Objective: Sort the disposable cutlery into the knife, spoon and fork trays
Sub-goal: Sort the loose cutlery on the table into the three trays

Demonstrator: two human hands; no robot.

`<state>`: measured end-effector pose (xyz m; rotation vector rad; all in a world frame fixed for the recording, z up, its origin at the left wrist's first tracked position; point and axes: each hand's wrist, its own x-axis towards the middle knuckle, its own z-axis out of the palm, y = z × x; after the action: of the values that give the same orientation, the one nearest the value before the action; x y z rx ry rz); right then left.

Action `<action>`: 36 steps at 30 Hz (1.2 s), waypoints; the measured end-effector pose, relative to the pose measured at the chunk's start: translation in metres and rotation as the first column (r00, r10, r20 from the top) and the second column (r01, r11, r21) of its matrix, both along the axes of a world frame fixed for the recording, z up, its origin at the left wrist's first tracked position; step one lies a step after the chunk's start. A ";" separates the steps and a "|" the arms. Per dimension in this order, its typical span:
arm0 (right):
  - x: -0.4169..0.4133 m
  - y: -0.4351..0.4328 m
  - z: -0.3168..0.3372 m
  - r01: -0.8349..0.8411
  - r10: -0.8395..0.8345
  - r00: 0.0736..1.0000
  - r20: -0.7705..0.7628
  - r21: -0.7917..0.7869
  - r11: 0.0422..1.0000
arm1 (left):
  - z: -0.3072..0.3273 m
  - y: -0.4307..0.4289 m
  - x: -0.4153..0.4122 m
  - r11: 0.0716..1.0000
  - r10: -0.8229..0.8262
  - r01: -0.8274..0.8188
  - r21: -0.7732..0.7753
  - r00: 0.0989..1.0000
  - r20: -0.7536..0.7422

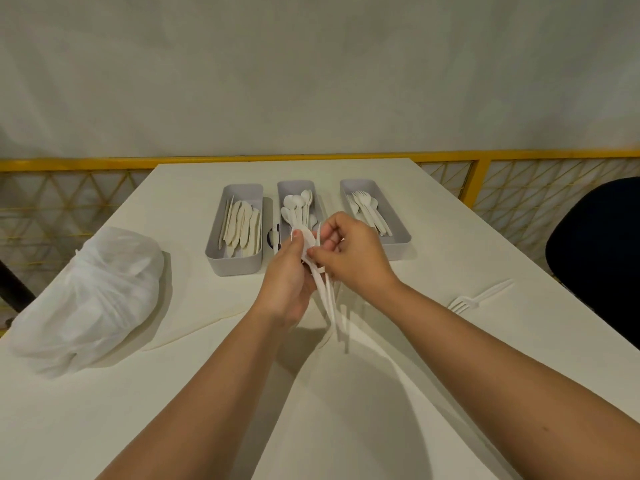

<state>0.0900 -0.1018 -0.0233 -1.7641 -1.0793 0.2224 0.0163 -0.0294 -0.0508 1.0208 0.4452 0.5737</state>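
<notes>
Three grey trays stand side by side at the back of the white table: the knife tray (pixel 214 252) on the left, the spoon tray (pixel 294 187) in the middle, the fork tray (pixel 403 233) on the right, each with several white pieces in it. My left hand (pixel 289 282) grips a bundle of white cutlery (pixel 329 299), handles pointing down toward me. My right hand (pixel 349 251) pinches a piece at the top of that bundle. Both hands hover just in front of the spoon tray. A lone white fork (pixel 478 297) lies on the table to the right.
A knotted white plastic bag (pixel 90 299) sits on the table's left side. A dark chair (pixel 595 258) stands beyond the right edge. A yellow railing (pixel 481 174) runs behind the table. A flat white knife (pixel 194 327) lies near the bag.
</notes>
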 end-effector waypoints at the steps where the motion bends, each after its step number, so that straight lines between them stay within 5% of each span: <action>1: -0.002 0.004 -0.002 -0.001 0.001 1.000 0.004 -0.001 1.000 | 0.001 0.000 0.001 1.000 -0.006 0.006 -0.019 1.000 0.014; 8: -0.012 0.015 0.000 -0.106 0.127 0.971 0.203 -0.112 0.988 | 0.002 0.011 0.002 0.996 0.015 -0.011 -0.088 0.999 0.046; 14: -0.011 0.017 -0.008 -0.064 0.052 0.994 0.093 0.125 0.990 | 0.011 0.029 0.003 0.994 0.071 -0.061 -0.093 0.992 0.104; 19: -0.009 0.018 -0.010 -0.141 0.122 0.980 -0.154 -0.116 0.983 | 0.023 0.050 0.013 0.964 0.223 -0.200 -0.174 0.966 0.129; 24: -0.007 0.020 -0.010 -0.305 0.245 0.905 -0.349 -0.130 0.943 | 0.028 0.073 0.021 0.965 0.261 -0.260 -0.017 0.962 0.077; 28: 0.009 0.029 -0.004 -0.193 0.158 0.912 -0.379 -0.056 0.980 | 0.024 0.085 0.022 0.971 0.197 -0.176 0.159 0.972 -0.127; 30: 0.022 0.038 -0.004 -0.092 0.056 0.933 -0.355 -0.087 0.992 | 0.018 0.088 0.021 0.872 0.292 -0.159 0.463 0.928 -0.233; 32: 0.036 0.051 -0.004 -0.012 -0.038 0.932 -0.360 -0.134 0.991 | 0.010 0.092 0.019 0.629 0.406 -0.028 0.777 0.864 -0.298; 34: 0.047 0.066 -0.003 0.029 -0.090 0.941 -0.325 -0.187 0.982 | 0.004 0.098 0.019 0.400 0.457 0.251 0.881 0.779 -0.429; 36: 0.053 0.082 -0.003 0.053 -0.120 0.957 -0.265 -0.246 0.968 | -0.001 0.101 0.019 0.268 0.483 0.476 0.838 0.686 -0.544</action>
<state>0.1430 -0.0198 -0.0266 -1.9184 -0.7943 0.5477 0.0353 0.0715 -0.0514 2.6058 0.8545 0.3500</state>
